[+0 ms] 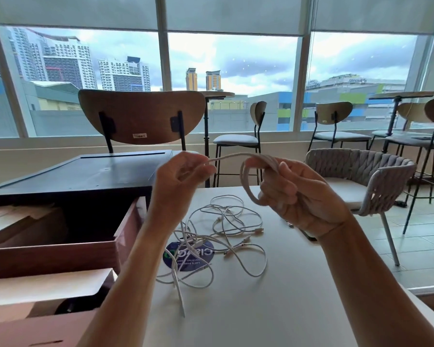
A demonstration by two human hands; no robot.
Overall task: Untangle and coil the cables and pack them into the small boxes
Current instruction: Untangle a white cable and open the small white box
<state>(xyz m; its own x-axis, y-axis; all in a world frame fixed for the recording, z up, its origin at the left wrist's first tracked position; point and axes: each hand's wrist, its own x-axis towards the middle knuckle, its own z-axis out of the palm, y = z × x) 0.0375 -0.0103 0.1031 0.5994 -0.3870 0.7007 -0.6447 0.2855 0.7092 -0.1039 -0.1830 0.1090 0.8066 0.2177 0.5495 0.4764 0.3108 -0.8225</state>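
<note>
Both hands, left hand (183, 176) and right hand (293, 194), grip 1 coiled cable (246, 176) above tangled cables (218, 236); table (298, 296) edge right.

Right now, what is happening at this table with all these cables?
A person is coiling one white cable in the air above the table. The right hand holds the loops, and the left hand pinches the free end. A tangle of white cables lies on the table, not yet sorted. Open cardboard boxes stand at the left.

wooden chair (142, 116), woven armchair (361, 176), round sticker (189, 256)
</note>
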